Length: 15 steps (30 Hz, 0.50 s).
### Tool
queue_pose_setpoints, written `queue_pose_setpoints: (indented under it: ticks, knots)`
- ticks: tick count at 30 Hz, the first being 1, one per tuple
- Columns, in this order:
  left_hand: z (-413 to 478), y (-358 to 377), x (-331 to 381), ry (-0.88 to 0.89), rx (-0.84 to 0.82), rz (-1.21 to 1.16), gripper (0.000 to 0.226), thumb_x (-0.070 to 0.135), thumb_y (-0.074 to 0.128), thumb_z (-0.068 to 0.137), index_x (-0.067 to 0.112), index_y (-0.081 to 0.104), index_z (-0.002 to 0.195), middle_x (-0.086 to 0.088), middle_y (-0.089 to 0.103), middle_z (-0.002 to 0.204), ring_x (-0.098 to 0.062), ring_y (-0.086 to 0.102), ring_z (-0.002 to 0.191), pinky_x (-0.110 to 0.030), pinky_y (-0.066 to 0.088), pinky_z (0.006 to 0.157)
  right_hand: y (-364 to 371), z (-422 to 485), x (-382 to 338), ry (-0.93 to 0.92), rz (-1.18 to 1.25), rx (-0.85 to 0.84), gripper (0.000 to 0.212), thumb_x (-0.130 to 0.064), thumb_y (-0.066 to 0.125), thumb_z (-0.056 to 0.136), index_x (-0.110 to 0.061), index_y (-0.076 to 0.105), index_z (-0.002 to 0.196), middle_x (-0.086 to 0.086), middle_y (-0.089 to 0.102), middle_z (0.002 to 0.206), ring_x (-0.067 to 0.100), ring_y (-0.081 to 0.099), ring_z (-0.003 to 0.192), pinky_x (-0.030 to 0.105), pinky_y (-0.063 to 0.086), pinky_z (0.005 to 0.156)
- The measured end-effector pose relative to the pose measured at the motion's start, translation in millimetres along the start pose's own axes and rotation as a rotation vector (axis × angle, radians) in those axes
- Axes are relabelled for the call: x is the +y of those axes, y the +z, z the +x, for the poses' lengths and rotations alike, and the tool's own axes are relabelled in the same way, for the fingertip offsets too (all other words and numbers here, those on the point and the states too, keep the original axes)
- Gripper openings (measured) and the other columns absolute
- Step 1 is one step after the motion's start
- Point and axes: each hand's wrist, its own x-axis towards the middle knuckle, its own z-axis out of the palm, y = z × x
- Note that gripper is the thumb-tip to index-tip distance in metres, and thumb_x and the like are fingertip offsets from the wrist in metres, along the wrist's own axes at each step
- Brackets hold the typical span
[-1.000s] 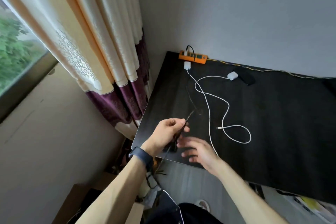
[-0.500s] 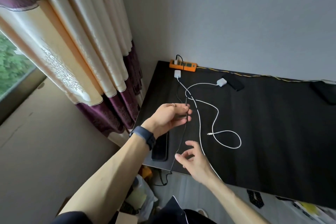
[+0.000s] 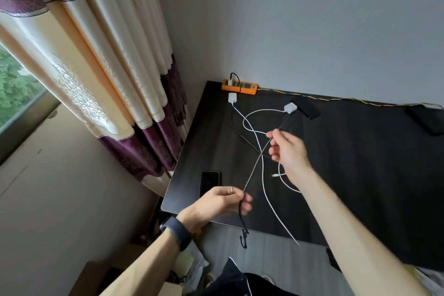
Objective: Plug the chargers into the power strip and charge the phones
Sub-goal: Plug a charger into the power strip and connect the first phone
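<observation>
Both hands are lifted over the dark tabletop [image 3: 360,175] and stretch a black cable [image 3: 255,166] between them. The left hand [image 3: 223,202], near the front edge, pinches its low end. The right hand [image 3: 288,154], farther away, pinches it higher up. The cable's tip hangs below the edge and looks blurry. A phone [image 3: 209,184] lies just left of the left hand. The orange power strip [image 3: 240,86] sits at the far left corner.

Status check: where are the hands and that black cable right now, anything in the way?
Left hand and right hand both pinch the black cable, stretched between them. One charger in the power strip. White cable crosses under it.
</observation>
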Motion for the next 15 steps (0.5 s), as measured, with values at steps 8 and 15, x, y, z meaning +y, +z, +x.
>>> queue_pose_setpoints:
  ticks: [8, 15]
  knots:
    - [-17, -22, 83, 0.244, 0.209, -0.315, 0.014, 0.015, 0.055, 0.1, 0.012, 0.063, 0.111, -0.002, 0.074, 0.096, -0.02, 0.075, 0.082, -0.026, 0.061, 0.066, 14, -90, 67, 0.323, -0.361, -0.894, 0.038, -0.009, 0.039, 0.102, -0.02, 0.074, 0.113, -0.004, 0.074, 0.114, 0.016, 0.065, 0.093, 0.024, 0.044, 0.067]
    - [-24, -85, 96, 0.387, 0.601, -0.688, 0.011, 0.012, 0.05, 0.102, 0.011, 0.06, 0.106, 0.002, 0.067, 0.088, -0.018, 0.073, 0.082, -0.023, 0.06, 0.07, 1, -110, 61, 0.15, -0.327, -0.801, 0.038, -0.029, 0.04, 0.107, -0.014, 0.065, 0.083, 0.006, 0.073, 0.085, 0.014, 0.061, 0.083, 0.029, 0.042, 0.076]
